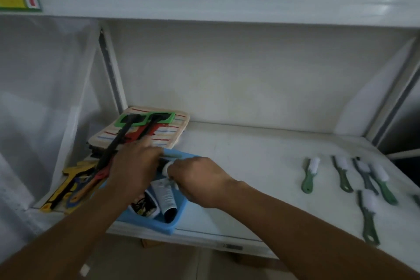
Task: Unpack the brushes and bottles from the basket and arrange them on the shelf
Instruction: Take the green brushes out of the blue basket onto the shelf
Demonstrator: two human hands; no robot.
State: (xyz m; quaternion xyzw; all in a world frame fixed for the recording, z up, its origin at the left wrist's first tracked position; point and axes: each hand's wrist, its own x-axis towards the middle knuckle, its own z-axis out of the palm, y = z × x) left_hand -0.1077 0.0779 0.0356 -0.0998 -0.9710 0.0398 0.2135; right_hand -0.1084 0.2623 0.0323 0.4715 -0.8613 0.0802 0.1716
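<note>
A blue basket stands on the white shelf near its front edge. Inside it lie a grey tube-like bottle and a white container with dark print. My left hand reaches into the basket's far side, fingers curled over a dark brush handle; whether it grips the handle is unclear. My right hand is closed on a white-capped item in the basket. Several green-handled brushes with white bristles lie in a row on the right of the shelf.
Left of the basket, a striped cloth pad carries long black and red tools with green heads. Yellow and orange tools lie at the shelf's left end. White walls enclose the shelf, and a shelf board runs above.
</note>
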